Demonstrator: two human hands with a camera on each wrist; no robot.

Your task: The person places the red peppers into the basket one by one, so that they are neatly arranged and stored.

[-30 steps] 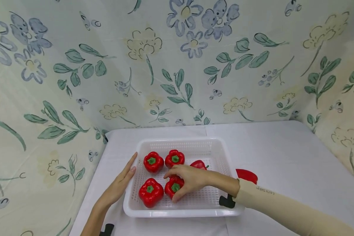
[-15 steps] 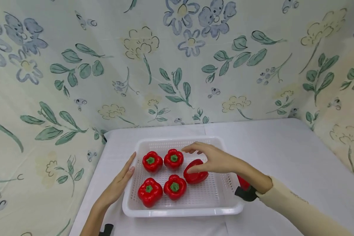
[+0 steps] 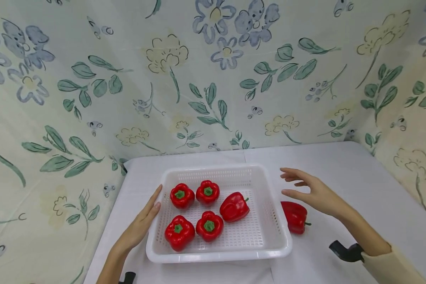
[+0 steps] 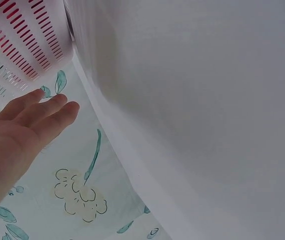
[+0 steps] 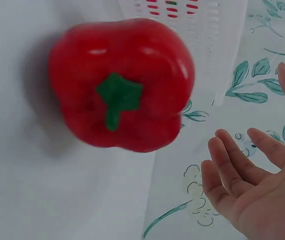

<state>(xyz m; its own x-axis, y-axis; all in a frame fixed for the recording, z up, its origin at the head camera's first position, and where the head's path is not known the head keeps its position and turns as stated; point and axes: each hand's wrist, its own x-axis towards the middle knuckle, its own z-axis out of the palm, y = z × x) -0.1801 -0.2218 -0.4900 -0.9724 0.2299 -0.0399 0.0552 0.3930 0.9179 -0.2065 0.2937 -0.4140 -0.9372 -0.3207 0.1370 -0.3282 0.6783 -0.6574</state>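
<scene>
I see my right hand (image 3: 314, 189) hovering over the loose red pepper (image 3: 294, 216), fingers spread wide and relaxed, holding nothing. That pepper lies on its side on the white tablecloth (image 3: 344, 185), just beside the right wall of the white basket (image 3: 269, 185), outside it. In the right wrist view the pepper (image 5: 121, 84) is glossy, blocky and lobed, with a short green stem and star-shaped calyx facing the camera; it is slightly blurred, and the fingers (image 5: 232, 175) are apart from it.

My left hand (image 3: 142, 223) lies flat along the basket's left wall, fingers straight and together, gripping nothing. In the left wrist view the fingertips (image 4: 52, 107) sit near the slotted wall (image 4: 22, 45).

The basket is rectangular plastic with rounded corners, a perforated floor and slotted sides. Inside: four red peppers standing stem-up in a two-by-two block at the left (image 3: 179, 195) (image 3: 207, 192) (image 3: 180, 232) (image 3: 209, 226), and a fifth (image 3: 234, 206) tipped on its side to their right. All are shiny and smooth.

A floral fabric backdrop (image 3: 213, 79), with blue flowers and green leaves, stands behind and on both sides.
</scene>
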